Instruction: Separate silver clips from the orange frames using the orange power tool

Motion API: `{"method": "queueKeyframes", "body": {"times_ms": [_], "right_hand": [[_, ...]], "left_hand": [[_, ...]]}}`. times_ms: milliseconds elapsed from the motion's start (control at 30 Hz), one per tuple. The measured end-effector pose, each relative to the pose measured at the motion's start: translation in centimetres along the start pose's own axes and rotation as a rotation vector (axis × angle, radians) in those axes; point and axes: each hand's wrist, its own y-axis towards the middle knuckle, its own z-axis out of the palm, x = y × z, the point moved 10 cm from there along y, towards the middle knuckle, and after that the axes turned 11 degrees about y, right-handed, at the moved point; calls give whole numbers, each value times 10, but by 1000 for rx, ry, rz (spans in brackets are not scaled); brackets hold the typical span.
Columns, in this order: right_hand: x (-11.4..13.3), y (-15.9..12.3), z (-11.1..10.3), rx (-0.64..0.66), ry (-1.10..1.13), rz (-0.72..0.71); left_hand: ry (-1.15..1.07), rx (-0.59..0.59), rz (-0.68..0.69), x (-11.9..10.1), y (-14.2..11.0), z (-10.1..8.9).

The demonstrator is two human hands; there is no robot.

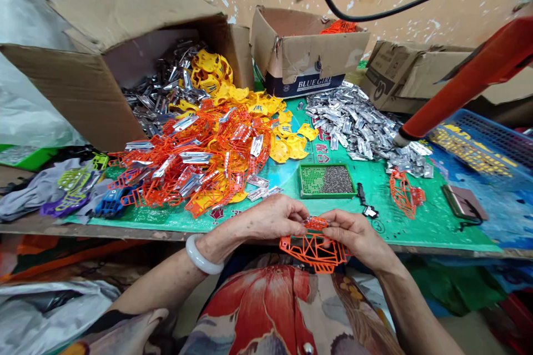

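Observation:
Between my two hands is an orange plastic lattice frame (318, 252), held near the table's front edge with its open bars hanging down. My left hand (281, 217) pinches the upper left of the frame, fingers closed. At its upper right, my right hand (353, 233) grips with thumb and fingers together. Whether a smaller piece is also between the fingertips is hidden. Just beyond my hands sits a green tray (310, 180) with many small metal screws (337, 179). A black part with a white piece (368, 211) lies to its right, and another orange frame (403, 194) rests farther right.
A heap of orange frames with silver pieces (195, 161) covers the left, with yellow shells (287, 144) beside it. Silver parts (353, 119) are piled at back right. Cardboard boxes (325, 50) line the wall. A red pole (466, 80) slants in from the right above a blue basket (516, 133).

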Motion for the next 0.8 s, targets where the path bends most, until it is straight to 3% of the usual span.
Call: {"method": "queueKeyframes", "body": {"times_ms": [200, 433, 800], "right_hand": [[2, -1, 0, -16, -53, -31], [14, -3, 0, -59, -186, -109], [8, -1, -3, -121, -53, -88]], "left_hand": [[116, 96, 37, -16, -2, -3], [298, -133, 45, -24, -2, -17], [369, -188, 73, -17, -3, -14]]}}
